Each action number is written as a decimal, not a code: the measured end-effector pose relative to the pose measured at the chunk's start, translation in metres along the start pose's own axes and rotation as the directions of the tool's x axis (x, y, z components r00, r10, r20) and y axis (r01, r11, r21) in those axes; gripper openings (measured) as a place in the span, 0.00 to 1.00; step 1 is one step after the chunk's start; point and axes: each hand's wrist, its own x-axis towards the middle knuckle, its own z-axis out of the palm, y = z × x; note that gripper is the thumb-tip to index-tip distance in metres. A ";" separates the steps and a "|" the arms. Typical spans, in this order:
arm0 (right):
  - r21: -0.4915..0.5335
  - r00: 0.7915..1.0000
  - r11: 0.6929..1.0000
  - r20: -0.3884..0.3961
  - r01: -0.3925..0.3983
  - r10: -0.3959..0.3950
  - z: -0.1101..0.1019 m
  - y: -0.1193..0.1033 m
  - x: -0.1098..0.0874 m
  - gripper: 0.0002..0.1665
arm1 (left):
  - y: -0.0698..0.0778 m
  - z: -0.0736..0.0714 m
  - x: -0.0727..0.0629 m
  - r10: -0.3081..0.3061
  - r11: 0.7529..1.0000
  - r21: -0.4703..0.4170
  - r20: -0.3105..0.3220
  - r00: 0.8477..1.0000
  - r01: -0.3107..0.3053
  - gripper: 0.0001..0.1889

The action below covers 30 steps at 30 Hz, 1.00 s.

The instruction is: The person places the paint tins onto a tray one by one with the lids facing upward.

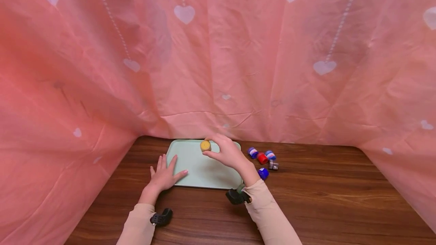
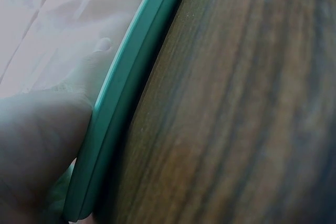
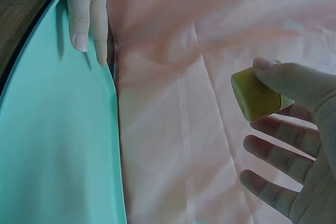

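My right hand point(image 1: 227, 155) pinches a small yellow jar point(image 1: 205, 146) between thumb and fingers, above the far part of a pale green tray point(image 1: 194, 173). In the right wrist view the thumb lies on the side of the yellow jar point(image 3: 256, 95), and the other fingers are spread apart below it. My left hand point(image 1: 162, 177) lies with fingers spread at the tray's left end, its thumb over the near rim. The left wrist view shows part of that hand point(image 2: 42, 140) against the tray's green edge point(image 2: 118, 93).
Right of the tray, on the brown wooden table point(image 1: 323, 196), lie small jars: a red one point(image 1: 262, 158), several blue ones point(image 1: 263, 173) and a dark-looking one point(image 1: 273, 165). A green item point(image 1: 240, 188) is partly hidden by my right wrist. A pink curtain point(image 1: 238, 67) hangs behind.
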 end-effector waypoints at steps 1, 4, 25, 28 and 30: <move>0.005 1.000 1.000 0.003 0.005 -0.005 0.001 0.000 0.003 0.16 | 0.000 0.000 0.000 0.000 1.000 0.002 -0.004 1.000 0.000 0.49; 0.011 1.000 1.000 0.007 0.002 -0.002 0.004 0.000 0.010 0.16 | 0.000 0.000 -0.001 -0.001 1.000 0.005 -0.007 1.000 0.001 0.48; 0.048 0.993 0.997 0.107 -0.054 0.048 0.058 0.020 0.058 0.18 | -0.001 0.004 -0.005 -0.022 1.000 0.006 -0.016 1.000 0.022 0.49; 0.049 0.990 0.996 0.129 -0.070 0.063 0.065 0.021 0.064 0.18 | -0.001 0.004 -0.005 -0.023 1.000 0.005 -0.018 1.000 0.023 0.50; 0.043 0.987 0.995 0.142 -0.085 0.078 0.069 0.021 0.068 0.18 | 0.000 0.004 -0.006 -0.024 1.000 0.006 -0.016 1.000 0.024 0.50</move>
